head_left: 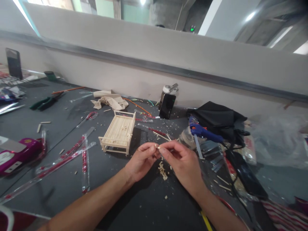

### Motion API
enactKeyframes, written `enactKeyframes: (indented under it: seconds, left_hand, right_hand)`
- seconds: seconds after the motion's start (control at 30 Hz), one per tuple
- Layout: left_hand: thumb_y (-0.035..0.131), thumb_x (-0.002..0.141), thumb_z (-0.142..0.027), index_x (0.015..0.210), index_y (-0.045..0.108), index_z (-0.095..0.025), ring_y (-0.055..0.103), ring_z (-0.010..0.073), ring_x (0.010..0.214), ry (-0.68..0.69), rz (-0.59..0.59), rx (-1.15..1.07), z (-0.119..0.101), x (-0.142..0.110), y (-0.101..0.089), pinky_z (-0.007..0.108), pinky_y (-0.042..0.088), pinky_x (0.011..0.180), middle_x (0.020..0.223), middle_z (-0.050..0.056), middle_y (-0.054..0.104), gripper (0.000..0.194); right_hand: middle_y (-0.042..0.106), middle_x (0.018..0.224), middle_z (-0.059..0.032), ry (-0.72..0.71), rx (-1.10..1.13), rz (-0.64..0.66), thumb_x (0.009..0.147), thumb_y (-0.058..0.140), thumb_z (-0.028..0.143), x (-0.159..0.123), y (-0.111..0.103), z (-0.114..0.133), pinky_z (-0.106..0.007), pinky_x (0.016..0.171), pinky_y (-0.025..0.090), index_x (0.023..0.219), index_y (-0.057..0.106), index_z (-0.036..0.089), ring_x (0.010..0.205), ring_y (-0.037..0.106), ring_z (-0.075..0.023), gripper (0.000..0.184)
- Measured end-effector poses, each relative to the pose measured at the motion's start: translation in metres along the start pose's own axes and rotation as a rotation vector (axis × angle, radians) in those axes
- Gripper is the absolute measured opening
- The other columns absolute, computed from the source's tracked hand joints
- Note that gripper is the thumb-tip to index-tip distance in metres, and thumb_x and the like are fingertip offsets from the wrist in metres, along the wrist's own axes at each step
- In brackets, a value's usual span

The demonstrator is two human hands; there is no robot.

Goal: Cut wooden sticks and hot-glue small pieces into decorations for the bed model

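Observation:
My left hand point(141, 162) and my right hand point(185, 165) meet fingertip to fingertip over the dark table. Each is closed in a pinch on a tiny pale wooden piece point(156, 146), partly covered by the fingers; whether it is one piece or two is hard to see. Below them lies a small heap of short wooden stick pieces point(163, 170). To the left of my hands stands a miniature bed made of wooden sticks point(120, 128), with rails at both ends and small bits on its slats.
A blue glue gun point(204, 132) rests on a clear jar point(187, 138) at the right, near glue sticks point(218, 163) and a black bag point(216, 114). A phone point(167, 106) leans behind. Plastic-wrapped red strips point(84, 166), pliers point(47, 102) and a purple tool point(21, 154) lie left.

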State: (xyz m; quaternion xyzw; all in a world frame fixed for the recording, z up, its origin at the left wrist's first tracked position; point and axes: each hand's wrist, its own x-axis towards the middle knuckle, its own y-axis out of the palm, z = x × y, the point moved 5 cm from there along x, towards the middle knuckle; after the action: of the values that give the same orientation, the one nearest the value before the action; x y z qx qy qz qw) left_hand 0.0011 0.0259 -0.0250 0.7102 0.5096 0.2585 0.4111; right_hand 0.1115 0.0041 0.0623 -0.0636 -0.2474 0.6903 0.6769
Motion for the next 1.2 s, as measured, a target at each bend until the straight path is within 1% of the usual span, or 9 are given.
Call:
enactKeyframes:
  seconds: [0.2,0.4,0.63,0.8,1.0,1.2]
  left_hand:
    - [0.087,0.059,-0.03,0.075,0.076,-0.019,0.057,0.0091,0.069,0.003,0.006,0.002,-0.001,-0.0005,-0.0001,0.024,0.041,0.075,0.069,-0.002,0.069,0.023]
    - [0.087,0.061,-0.031,0.076,0.076,-0.018,0.056,0.0091,0.068,0.005,0.016,0.01,-0.0012,-0.0005,-0.0007,0.024,0.041,0.075,0.066,-0.001,0.067,0.022]
    - [0.087,0.06,-0.031,0.075,0.075,-0.019,0.055,0.0091,0.067,0.003,0.003,0.011,-0.0003,-0.0001,-0.0006,0.024,0.041,0.074,0.066,-0.002,0.066,0.023]
    - [0.088,0.058,-0.029,0.073,0.075,-0.019,0.055,0.0098,0.068,0.004,-0.015,-0.002,-0.0011,-0.0006,0.0004,0.025,0.041,0.075,0.064,-0.002,0.065,0.022]
    - [0.088,0.058,-0.029,0.072,0.075,-0.019,0.057,0.0112,0.071,0.009,-0.014,-0.004,-0.0025,-0.0008,0.0013,0.027,0.04,0.077,0.068,-0.001,0.067,0.022]
    - [0.089,0.056,-0.03,0.071,0.074,-0.02,0.058,0.0107,0.071,0.005,-0.023,0.0,-0.0021,-0.0009,0.0004,0.026,0.041,0.077,0.07,-0.002,0.068,0.023]
  right_hand:
    - [0.071,0.075,0.0019,-0.022,-0.004,-0.017,0.084,0.064,0.026,-0.0001,0.0002,0.0015,-0.022,0.067,0.049,0.079,0.069,0.021,0.07,0.064,-0.0127,0.008]
    - [0.071,0.074,0.0019,0.015,0.038,-0.011,0.084,0.064,0.028,-0.0003,0.0006,-0.0002,-0.021,0.065,0.049,0.079,0.069,0.021,0.068,0.064,-0.0125,0.01]
    - [0.07,0.077,0.0003,0.028,0.05,-0.008,0.084,0.063,0.027,0.0003,0.0031,-0.0035,-0.024,0.068,0.05,0.079,0.068,0.02,0.071,0.065,-0.0141,0.01]
    - [0.071,0.078,-0.0002,0.013,0.023,-0.015,0.084,0.063,0.028,0.0006,0.0039,-0.0031,-0.026,0.069,0.05,0.08,0.068,0.021,0.072,0.066,-0.0153,0.01]
    - [0.071,0.078,-0.0002,0.016,0.003,-0.01,0.085,0.062,0.028,0.0004,0.0052,-0.0003,-0.029,0.07,0.05,0.079,0.068,0.022,0.071,0.067,-0.0168,0.01]
    - [0.072,0.078,-0.001,0.033,0.006,0.003,0.085,0.062,0.029,0.0006,0.0072,-0.0003,-0.029,0.069,0.051,0.079,0.068,0.022,0.072,0.067,-0.0175,0.011]
